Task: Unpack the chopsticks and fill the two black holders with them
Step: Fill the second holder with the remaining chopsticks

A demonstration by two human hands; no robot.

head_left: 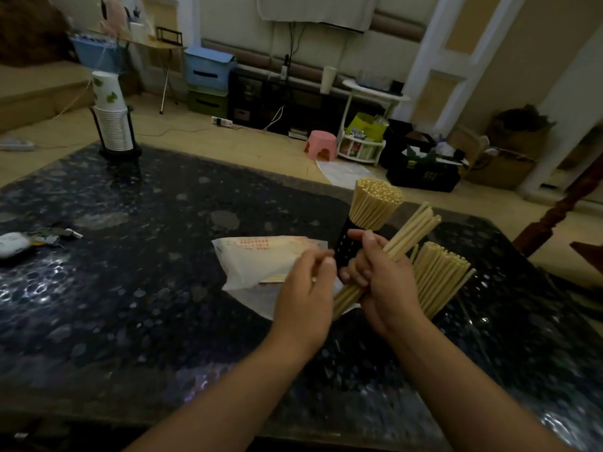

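Where the dark speckled desk point(130, 288) meets its far edge, beige floor runs back to a pink stool point(321, 144) and crates along the wall. The right hand point(385, 282) grips a chopstick bundle point(411, 230) by the filled black holder point(346, 243), near the wrapper point(257, 262). The left hand point(306, 295) fingers pinch one chopstick; a second filled cluster point(437, 282) stands rightward, a cup stack point(111, 112) far left.

left hand point(305, 288) – fingers pinched | right hand point(380, 275) – fist curled, gripping
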